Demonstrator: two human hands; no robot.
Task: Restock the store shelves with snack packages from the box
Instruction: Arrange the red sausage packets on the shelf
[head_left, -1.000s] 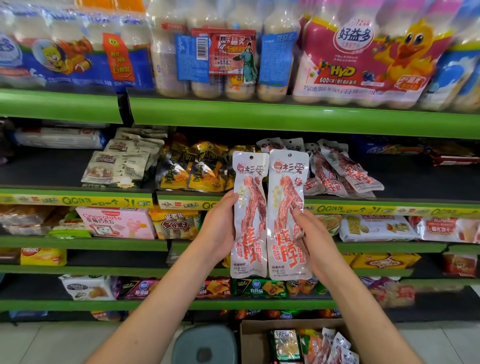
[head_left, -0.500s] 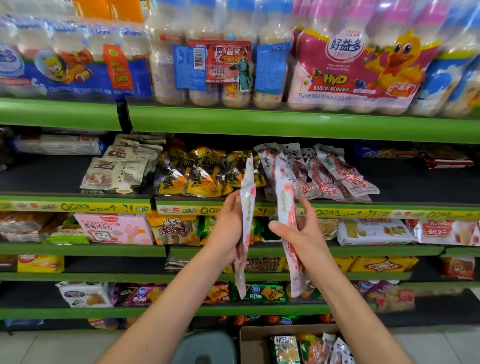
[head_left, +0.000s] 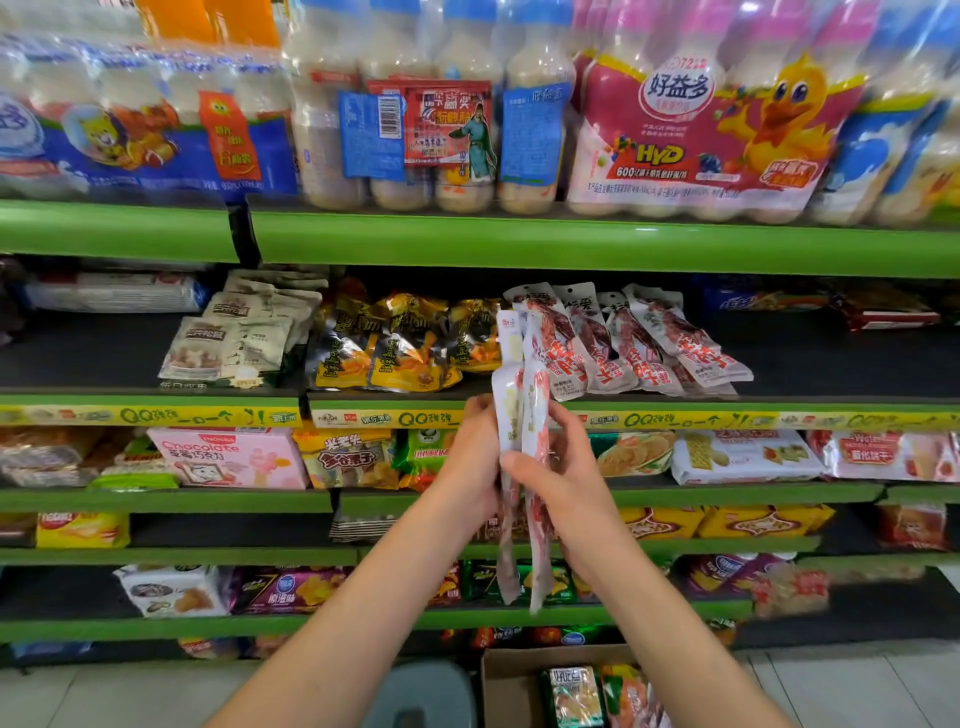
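Two long white-and-red snack packs (head_left: 523, 415) are pressed together edge-on between my hands, in front of the second shelf. My left hand (head_left: 470, 462) grips them from the left and my right hand (head_left: 558, 480) from the right. Behind them, on the black shelf (head_left: 810, 358), lies a row of matching red-and-white packs (head_left: 639, 338). The cardboard box (head_left: 511, 686) stands on the floor at the bottom, with several packs inside.
Gold snack bags (head_left: 384, 343) and beige packs (head_left: 234, 338) lie left of the matching row. Bottled drink multipacks (head_left: 691, 130) fill the top green shelf. Lower shelves hold biscuits and chips. A grey round stool (head_left: 421, 696) stands beside the box.
The two packs went from face-on and side by side to turned edge-on and brought together. Both hands moved closer and slightly up toward the shelf.
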